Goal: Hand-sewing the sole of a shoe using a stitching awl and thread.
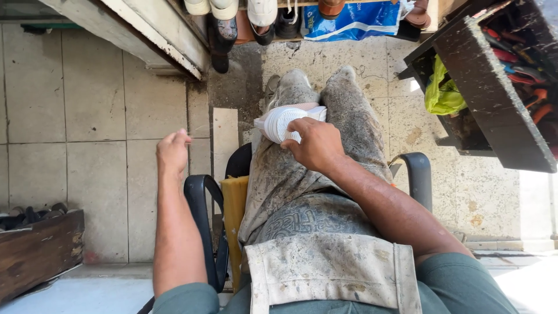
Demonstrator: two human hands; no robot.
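A: Seen from above, seated in a chair with two black armrests [200, 197]. One white shoe [282, 122] lying sole-up across the left knee, atop a stained work apron [325, 256].

B: Hands?

A: Right hand [314, 142] curled over the heel end of that shoe, fingers pressing the sole, gripping it. Left hand [172, 150] held out over the tiled floor [87, 116], well apart from the shoe, loosely closed, nothing in it.

B: Other footwear?

A: Along the top edge, roughly six shoes in a row [244, 14], only partly visible: white ones at left, dark ones in the middle, brown at right. Exact count impossible to tell.

B: Packages?

A: One blue plastic bag [349, 23] with white markings, flat behind the row. One yellow-green bag [442, 93] bunched inside the dark wooden rack [488, 99] at right; orange and red tool handles [517, 64] above it. One wooden crate [38, 250] at lower left.
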